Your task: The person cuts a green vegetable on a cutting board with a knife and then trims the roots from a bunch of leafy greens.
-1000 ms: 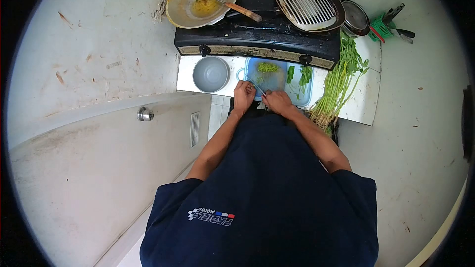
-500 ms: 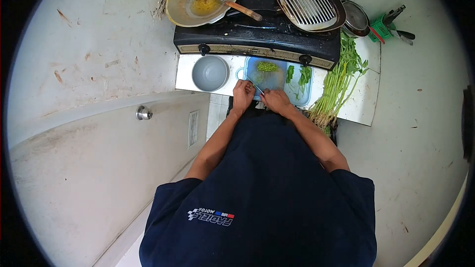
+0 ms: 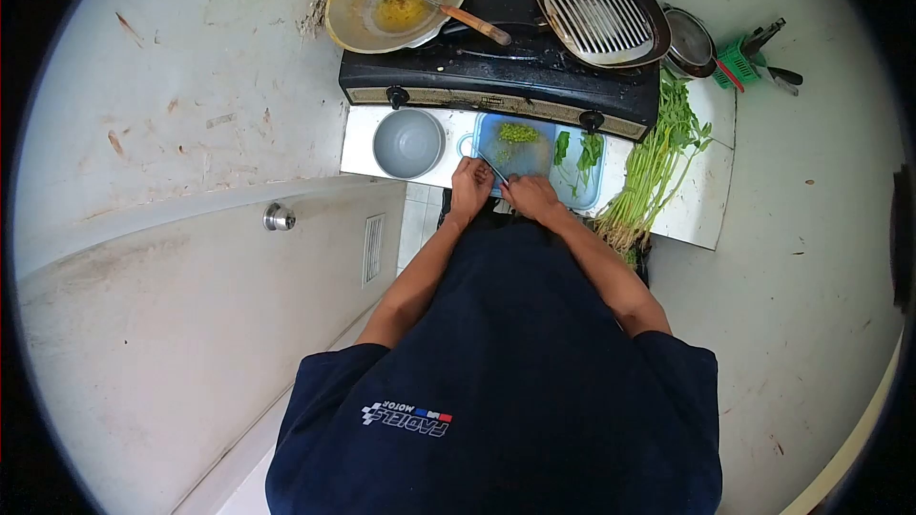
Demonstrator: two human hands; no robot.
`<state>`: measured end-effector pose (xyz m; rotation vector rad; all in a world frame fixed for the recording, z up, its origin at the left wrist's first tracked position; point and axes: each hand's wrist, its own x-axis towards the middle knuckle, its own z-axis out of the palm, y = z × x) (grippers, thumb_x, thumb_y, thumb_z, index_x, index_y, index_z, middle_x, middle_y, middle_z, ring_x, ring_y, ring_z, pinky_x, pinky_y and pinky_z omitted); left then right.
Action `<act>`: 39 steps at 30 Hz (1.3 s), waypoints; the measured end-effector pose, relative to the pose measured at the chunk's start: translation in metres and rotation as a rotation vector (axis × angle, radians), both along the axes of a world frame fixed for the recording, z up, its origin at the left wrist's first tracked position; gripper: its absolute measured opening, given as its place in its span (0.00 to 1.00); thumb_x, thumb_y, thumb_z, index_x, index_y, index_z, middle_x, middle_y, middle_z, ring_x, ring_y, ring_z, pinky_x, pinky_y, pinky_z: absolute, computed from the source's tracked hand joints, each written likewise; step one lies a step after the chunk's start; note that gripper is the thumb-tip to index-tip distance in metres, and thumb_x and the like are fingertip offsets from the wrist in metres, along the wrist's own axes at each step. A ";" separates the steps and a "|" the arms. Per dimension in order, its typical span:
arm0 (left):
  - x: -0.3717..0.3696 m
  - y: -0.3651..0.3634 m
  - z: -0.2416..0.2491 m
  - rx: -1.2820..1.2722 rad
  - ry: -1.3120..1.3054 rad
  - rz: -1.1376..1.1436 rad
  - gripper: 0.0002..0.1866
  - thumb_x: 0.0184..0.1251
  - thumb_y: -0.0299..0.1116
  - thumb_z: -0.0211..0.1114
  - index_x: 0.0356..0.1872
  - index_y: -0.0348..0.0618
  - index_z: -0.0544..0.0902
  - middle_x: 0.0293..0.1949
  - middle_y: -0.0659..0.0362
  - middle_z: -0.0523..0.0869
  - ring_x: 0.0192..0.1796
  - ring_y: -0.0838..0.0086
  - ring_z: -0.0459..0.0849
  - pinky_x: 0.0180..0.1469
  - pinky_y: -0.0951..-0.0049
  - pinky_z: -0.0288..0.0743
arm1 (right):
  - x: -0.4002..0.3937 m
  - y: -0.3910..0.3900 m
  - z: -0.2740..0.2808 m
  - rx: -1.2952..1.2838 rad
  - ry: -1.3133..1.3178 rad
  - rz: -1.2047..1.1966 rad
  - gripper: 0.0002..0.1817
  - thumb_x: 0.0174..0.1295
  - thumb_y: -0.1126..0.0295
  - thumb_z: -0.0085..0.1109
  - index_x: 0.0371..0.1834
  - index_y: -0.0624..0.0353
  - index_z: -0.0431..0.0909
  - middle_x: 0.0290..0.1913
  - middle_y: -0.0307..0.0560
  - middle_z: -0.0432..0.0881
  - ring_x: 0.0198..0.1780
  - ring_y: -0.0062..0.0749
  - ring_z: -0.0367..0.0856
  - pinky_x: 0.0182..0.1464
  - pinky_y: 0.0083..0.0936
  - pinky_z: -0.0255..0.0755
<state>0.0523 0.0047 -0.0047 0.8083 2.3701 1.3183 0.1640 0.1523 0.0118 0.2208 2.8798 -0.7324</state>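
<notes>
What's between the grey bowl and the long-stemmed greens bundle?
Blue cutting board bearing chopped greens and loose leaves, with white counter showing either side. Seen in head view.

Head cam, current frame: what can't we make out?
All in the head view:
- Knife handle: covered by the right hand.
- Whether the left hand pinches anything: its own curled fingers hide it.
- Stove top beneath the grill pan: the pan covers it.
- Wording on the stove's front label: too small to read.
</notes>
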 end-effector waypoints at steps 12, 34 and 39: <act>0.000 0.001 0.005 0.015 0.007 0.002 0.07 0.58 0.19 0.72 0.36 0.34 0.84 0.36 0.52 0.81 0.33 0.67 0.87 0.37 0.69 0.84 | -0.003 -0.003 0.008 -0.006 -0.038 -0.022 0.22 0.74 0.57 0.52 0.35 0.64 0.87 0.31 0.60 0.89 0.34 0.55 0.90 0.40 0.47 0.84; 0.003 -0.005 0.011 -0.164 0.227 -0.009 0.07 0.60 0.26 0.72 0.39 0.39 0.86 0.38 0.50 0.84 0.43 0.52 0.84 0.48 0.56 0.79 | 0.008 0.001 0.004 0.022 -0.056 -0.025 0.22 0.73 0.54 0.54 0.34 0.62 0.87 0.32 0.58 0.89 0.35 0.52 0.91 0.40 0.46 0.84; 0.002 -0.006 0.017 -0.151 0.263 -0.046 0.08 0.61 0.26 0.71 0.41 0.40 0.86 0.40 0.51 0.85 0.47 0.51 0.82 0.52 0.55 0.77 | 0.017 0.015 0.006 0.012 -0.101 -0.074 0.24 0.74 0.53 0.52 0.34 0.63 0.87 0.32 0.59 0.89 0.35 0.54 0.90 0.40 0.47 0.84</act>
